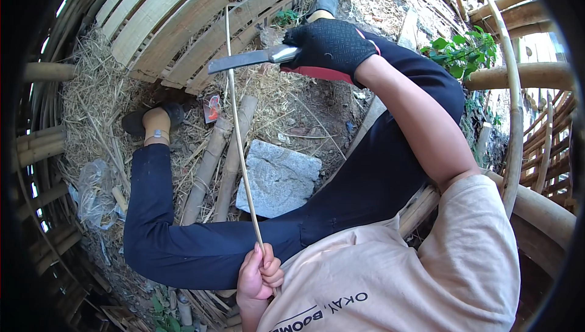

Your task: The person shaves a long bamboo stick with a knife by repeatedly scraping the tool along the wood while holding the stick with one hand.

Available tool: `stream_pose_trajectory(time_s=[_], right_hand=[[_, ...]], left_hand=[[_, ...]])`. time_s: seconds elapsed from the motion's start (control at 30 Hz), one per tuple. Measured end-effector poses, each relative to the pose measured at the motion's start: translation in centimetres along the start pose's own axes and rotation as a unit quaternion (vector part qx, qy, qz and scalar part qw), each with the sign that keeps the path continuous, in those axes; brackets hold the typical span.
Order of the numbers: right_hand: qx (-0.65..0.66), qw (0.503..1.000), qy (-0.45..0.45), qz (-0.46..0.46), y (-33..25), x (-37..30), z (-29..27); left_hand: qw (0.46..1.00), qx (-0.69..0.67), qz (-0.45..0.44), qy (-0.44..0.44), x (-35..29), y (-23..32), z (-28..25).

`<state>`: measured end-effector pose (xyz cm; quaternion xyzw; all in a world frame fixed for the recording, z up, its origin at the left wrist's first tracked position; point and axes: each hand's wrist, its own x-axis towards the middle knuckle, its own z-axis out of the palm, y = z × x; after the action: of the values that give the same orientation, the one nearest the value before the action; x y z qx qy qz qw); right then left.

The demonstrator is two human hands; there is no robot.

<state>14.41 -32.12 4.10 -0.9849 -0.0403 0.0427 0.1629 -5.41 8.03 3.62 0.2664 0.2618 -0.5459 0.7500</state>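
Note:
A long thin bamboo strip (pixel 237 124) runs up from my lap, away from me, to the wooden slats. Its near end is in the closed fist of my bare left hand (pixel 260 272), close to my shirt. My right hand (pixel 334 48), in a black and red glove, grips a knife (pixel 244 60) with a flat grey blade. The blade lies across the strip in its upper part, pointing left; whether it cuts into the strip I cannot tell. Most of the knife's handle is hidden inside the glove.
Beyond my feet stands a panel of wooden slats (pixel 177 18). Between my legs are a pale stone block (pixel 277 176) and two bamboo pieces (pixel 210 167) on straw. A clear plastic bag (pixel 96 189) lies left. Bamboo poles (pixel 518 78) and a green plant (pixel 460 54) stand at right.

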Motion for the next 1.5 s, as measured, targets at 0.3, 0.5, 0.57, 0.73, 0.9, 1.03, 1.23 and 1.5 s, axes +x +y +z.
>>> stream_pose_trajectory(time_s=[0.3, 0.5, 0.57, 0.73, 0.9, 1.03, 1.23, 1.5], right_hand=[[0.117, 0.992, 0.004, 0.036, -0.4, 0.7, 1.1], [0.277, 0.948, -0.081, 0.134, -0.8, 0.3, 0.1], [0.347, 0.924, -0.063, 0.147, 0.4, 1.0, 2.5], [0.269, 0.955, -0.057, 0.113, -0.8, 0.9, 1.2], [0.101, 0.991, -0.069, 0.057, -1.0, 0.7, 1.7], [0.089, 0.992, -0.079, 0.043, -1.5, 0.7, 2.0], [0.059, 0.995, -0.077, 0.03, -0.8, 1.0, 2.3], [-0.023, 0.999, -0.042, -0.007, 0.1, 1.3, 2.9]], left_hand=[[1.0, -0.018, 0.002, 0.009, -0.1, 0.0, 0.4], [1.0, -0.024, 0.007, 0.007, -0.3, -0.3, 0.4], [1.0, -0.021, 0.008, 0.01, -0.3, -0.4, 0.5], [0.999, -0.018, 0.013, 0.026, -0.7, -0.7, 0.4], [1.0, -0.006, 0.013, 0.008, -1.0, -1.2, -0.3], [0.999, 0.025, 0.01, 0.023, -1.3, -1.6, 0.1], [0.996, 0.066, 0.026, 0.052, -2.0, -2.4, 0.4], [0.99, 0.104, 0.052, 0.077, -2.1, -3.2, 0.3]])
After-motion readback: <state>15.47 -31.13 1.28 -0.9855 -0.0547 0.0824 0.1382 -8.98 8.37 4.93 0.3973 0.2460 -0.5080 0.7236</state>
